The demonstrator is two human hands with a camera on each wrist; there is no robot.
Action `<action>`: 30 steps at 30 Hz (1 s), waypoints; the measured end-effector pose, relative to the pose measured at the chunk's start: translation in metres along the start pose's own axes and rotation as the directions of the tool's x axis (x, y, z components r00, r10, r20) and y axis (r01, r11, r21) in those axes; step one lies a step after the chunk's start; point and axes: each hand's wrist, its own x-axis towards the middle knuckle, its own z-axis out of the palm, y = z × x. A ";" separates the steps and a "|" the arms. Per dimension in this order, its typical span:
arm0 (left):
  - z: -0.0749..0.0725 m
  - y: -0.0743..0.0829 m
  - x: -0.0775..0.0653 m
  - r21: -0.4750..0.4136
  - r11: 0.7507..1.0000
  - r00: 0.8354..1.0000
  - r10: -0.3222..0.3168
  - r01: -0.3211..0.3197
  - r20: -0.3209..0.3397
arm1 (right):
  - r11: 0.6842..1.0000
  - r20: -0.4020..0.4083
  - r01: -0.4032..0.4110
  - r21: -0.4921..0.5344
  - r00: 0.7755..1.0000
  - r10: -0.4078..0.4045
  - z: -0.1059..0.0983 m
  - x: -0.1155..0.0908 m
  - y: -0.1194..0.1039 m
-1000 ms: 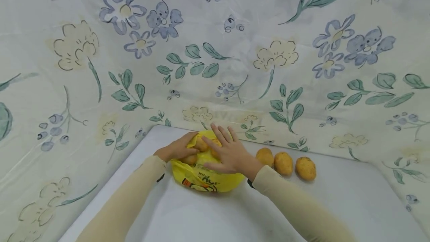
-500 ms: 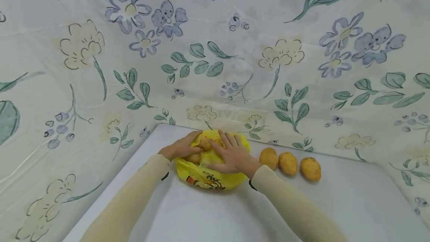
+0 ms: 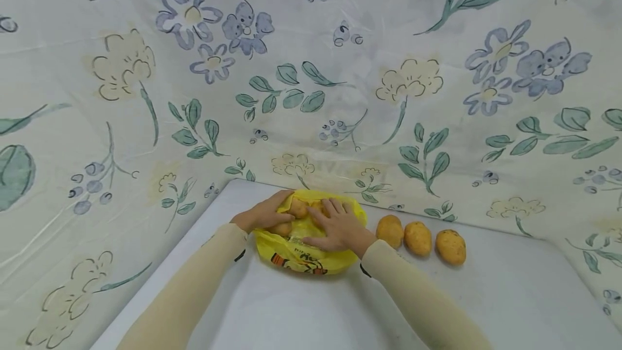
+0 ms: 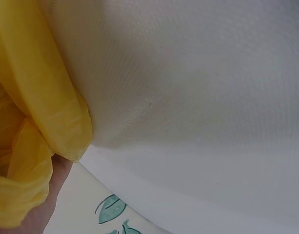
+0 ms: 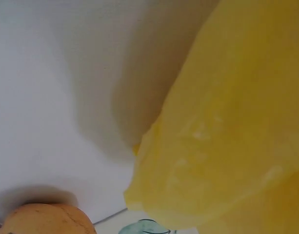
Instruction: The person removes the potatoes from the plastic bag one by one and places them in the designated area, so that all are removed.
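Observation:
A yellow plastic bag (image 3: 311, 261) with dark and orange print lies on its side on the table, its mouth spread at the top. Inside it, potatoes (image 3: 298, 208) show between the hands. My left hand (image 3: 262, 215) holds the bag's left edge, thumb reaching in over a potato (image 3: 282, 228). In the left wrist view, yellow plastic folds (image 4: 47, 87) hide most of that hand. My right hand (image 3: 340, 228) lies over the bag's right part with fingers spread, its fingertips on a potato. The right wrist view shows the bag's bulging side (image 5: 222, 146), with the hand out of sight.
Three loose potatoes (image 3: 418, 239) stand in a row on the white table (image 3: 291, 312), right of the bag. One potato (image 5: 47, 219) appears low in the right wrist view. A floral sheet (image 3: 311, 96) rises behind the table and along its left side.
My right hand's raised fingers have come down and bent over the potatoes in the bag. The left hand keeps its place at the bag's edge. The head view has shifted slightly.

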 end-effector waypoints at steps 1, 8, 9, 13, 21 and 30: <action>0.000 0.000 0.000 -0.001 1.000 1.000 -0.006 0.006 0.001 | 1.000 -0.009 0.005 -0.003 1.000 -0.005 0.001 0.000 0.001; 0.001 -0.003 -0.001 0.007 1.000 1.000 -0.026 0.026 -0.005 | 0.994 -0.038 -0.005 0.106 0.999 0.009 0.005 0.007 0.005; 0.001 -0.003 -0.001 0.007 1.000 1.000 -0.030 0.030 -0.004 | 0.991 -0.041 -0.011 0.136 0.999 0.017 0.005 0.008 0.007; 0.001 -0.003 0.001 0.001 1.000 1.000 -0.030 0.030 -0.009 | 0.963 -0.046 -0.044 0.266 0.997 0.059 0.004 0.014 0.013; -0.001 -0.001 0.001 0.008 0.999 0.999 -0.030 0.031 -0.011 | 0.917 -0.051 -0.088 0.389 0.992 0.117 0.006 0.022 0.020; -0.001 -0.001 0.002 0.008 1.000 1.000 -0.004 0.004 -0.010 | 0.896 -0.019 -0.135 0.424 0.987 0.158 0.021 0.028 0.022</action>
